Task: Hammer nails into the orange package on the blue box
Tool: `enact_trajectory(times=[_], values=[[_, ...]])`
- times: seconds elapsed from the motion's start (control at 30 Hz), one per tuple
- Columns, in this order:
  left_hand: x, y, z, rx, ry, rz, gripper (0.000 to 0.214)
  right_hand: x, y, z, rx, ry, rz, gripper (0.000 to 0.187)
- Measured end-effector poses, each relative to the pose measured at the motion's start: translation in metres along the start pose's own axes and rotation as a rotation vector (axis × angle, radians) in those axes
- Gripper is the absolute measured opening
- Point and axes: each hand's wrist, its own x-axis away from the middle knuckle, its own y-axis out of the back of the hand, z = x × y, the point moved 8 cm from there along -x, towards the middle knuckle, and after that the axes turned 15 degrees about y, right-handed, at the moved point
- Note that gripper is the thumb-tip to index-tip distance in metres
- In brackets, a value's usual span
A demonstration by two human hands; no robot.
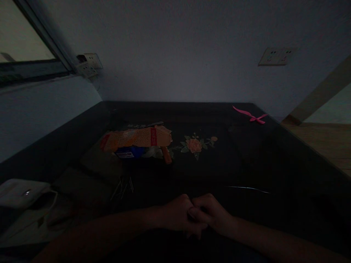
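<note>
The scene is very dim. My left hand [178, 215] and my right hand [212, 213] meet at the near middle of a dark glossy table [246, 160]. Both have their fingers curled and pressed together, knuckles touching. Anything pinched between them is too dark to make out. Several thin pale sticks [124, 186] lie on the table a little to the left beyond my left hand. A thin pale strand [246, 188] lies to the right beyond my right hand.
An orange packet [137, 138] lies on a blue pack [128, 152] at the table's middle left, beside a flower design [194, 145] on the tabletop. A pink ribbon [251, 115] is at the far right. White cloth or bags [24, 204] sit at the near left. Wall sockets [275, 56] are behind.
</note>
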Motion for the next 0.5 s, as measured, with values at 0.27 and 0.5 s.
enact_trajectory(times=[0.27, 0.5], values=[[-0.0012, 0.0000, 0.0018, -0.028, 0.009, -0.024, 0.024, -0.0005, -0.0001, 0.0031, -0.002, -0.001, 0.004, 0.062], [0.0015, 0.0015, -0.0034, -0.036, 0.004, -0.026, 0.026, 0.0001, 0.0007, -0.0016, 0.023, 0.011, -0.008, 0.061]])
